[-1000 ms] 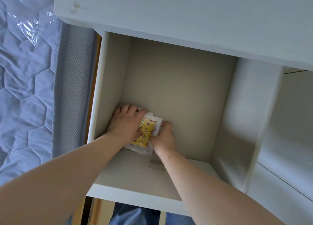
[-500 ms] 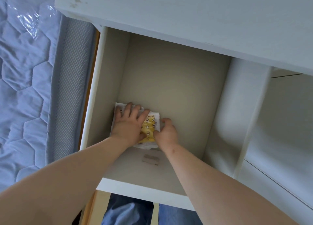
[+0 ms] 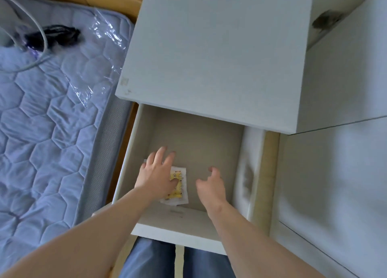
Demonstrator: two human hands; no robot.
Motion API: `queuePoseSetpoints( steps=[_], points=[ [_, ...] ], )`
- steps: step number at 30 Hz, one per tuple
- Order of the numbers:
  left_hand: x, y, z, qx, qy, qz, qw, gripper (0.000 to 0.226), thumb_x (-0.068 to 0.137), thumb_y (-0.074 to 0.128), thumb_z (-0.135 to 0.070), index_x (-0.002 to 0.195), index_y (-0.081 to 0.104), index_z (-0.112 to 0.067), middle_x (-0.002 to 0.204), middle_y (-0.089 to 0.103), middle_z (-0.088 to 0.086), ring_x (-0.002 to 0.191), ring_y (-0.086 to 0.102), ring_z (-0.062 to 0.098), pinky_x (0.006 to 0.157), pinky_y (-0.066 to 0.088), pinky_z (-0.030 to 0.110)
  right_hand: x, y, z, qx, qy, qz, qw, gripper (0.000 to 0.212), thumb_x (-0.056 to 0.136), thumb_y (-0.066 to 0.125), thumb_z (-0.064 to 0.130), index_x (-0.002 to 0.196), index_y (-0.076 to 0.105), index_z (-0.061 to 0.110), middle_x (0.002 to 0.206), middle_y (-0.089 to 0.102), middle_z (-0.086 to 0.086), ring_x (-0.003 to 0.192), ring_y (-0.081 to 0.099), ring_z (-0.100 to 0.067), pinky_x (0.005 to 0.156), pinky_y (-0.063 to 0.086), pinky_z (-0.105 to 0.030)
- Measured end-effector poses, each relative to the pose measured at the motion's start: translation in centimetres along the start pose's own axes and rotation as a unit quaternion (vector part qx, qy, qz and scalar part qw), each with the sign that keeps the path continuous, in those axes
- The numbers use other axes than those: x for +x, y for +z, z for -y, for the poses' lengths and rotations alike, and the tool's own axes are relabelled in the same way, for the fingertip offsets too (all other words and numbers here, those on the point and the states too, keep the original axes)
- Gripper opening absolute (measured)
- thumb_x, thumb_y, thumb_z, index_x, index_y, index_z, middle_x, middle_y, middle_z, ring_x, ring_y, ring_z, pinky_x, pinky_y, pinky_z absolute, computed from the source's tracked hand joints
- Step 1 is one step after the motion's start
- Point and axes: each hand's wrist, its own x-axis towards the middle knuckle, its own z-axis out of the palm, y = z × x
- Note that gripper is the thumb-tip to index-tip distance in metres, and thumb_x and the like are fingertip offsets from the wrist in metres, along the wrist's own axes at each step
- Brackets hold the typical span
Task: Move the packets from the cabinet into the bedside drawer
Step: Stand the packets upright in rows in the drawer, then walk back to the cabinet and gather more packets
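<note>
Drawer [image 3: 125, 162]: white, pulled out below the nightstand top [image 3: 219, 58], beige floor.
Packets [image 3: 178, 185]: small flat stack, yellow print on white, lying on the drawer floor near its front left.
My left hand [image 3: 156, 173]: fingers spread and straight, over the stack's left part; contact cannot be told.
My right hand [image 3: 209, 185]: inside the drawer, right of the packets and apart from them, fingers loosely curled, holding nothing.
Mattress [image 3: 41, 131]: lilac, quilted, left of the drawer; on it a clear film [image 3: 104, 37], a grey cable [image 3: 31, 66] and a black bundle [image 3: 56, 34].
My jeans [image 3: 146, 261]: blue, below the drawer front.
</note>
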Motion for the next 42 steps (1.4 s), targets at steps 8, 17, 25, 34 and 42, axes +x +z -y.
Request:
queuePoseSetpoints(
  steps=[8,17,25,34,42],
  points=[
    [-5.3,-6.7,-4.1,-0.184,0.013,-0.058,0.981,0.068,0.089,0.056,-0.038,0.146,0.021,-0.030,0.155,0.004,-0.009,0.142,0.011,0.021,0.109,0.032,0.040,-8.2,-4.2,2.2,0.147,-0.034,-0.025,0.988,0.056,0.094,0.048,0.008,0.145,0.026,0.017,0.137,0.046,-0.013,0.087,0.058,-0.010,0.063,0.044,-0.021],
    [-12.9,-13.8,-6.7,-0.295,0.095,-0.110,0.944,0.057,0.089,0.060,-0.035,0.140,0.036,-0.024,0.151,0.020,-0.003,0.135,0.030,0.019,0.101,0.032,0.031,-19.3,-7.4,4.3,0.341,-0.093,-0.115,0.928,0.052,0.095,0.049,0.016,0.143,0.029,0.023,0.147,0.037,-0.006,0.128,0.042,-0.021,0.092,0.034,-0.028],
    [-21.8,-18.6,-11.6,-0.278,0.285,-0.097,0.912,0.049,0.089,0.062,-0.027,0.134,0.043,-0.022,0.144,0.031,0.001,0.129,0.036,0.019,0.098,0.032,0.028,-30.5,-9.5,1.7,0.502,-0.147,-0.267,0.809,0.047,0.091,0.055,0.022,0.135,0.038,0.023,0.131,0.046,0.001,0.092,0.051,-0.006,0.074,0.037,-0.018],
    [-39.2,-12.1,-22.0,-0.150,0.518,0.093,0.837,0.050,0.090,0.059,-0.032,0.137,0.040,-0.031,0.147,0.030,-0.008,0.135,0.032,0.012,0.105,0.030,0.029,-45.5,-11.1,-13.4,0.634,-0.171,-0.469,0.591,0.034,0.092,0.055,0.025,0.125,0.047,0.029,0.124,0.050,0.004,0.112,0.050,-0.014,0.088,0.037,-0.028],
    [-60.0,2.8,-23.3,-0.143,0.621,0.199,0.745,0.041,0.092,0.056,-0.033,0.131,0.043,-0.033,0.133,0.045,-0.009,0.118,0.045,0.011,0.094,0.038,0.029,-59.9,-3.7,-31.8,0.661,-0.144,-0.614,0.407,0.022,0.092,0.056,0.025,0.112,0.052,0.034,0.119,0.054,0.006,0.113,0.052,-0.014,0.098,0.041,-0.034]
  ],
)
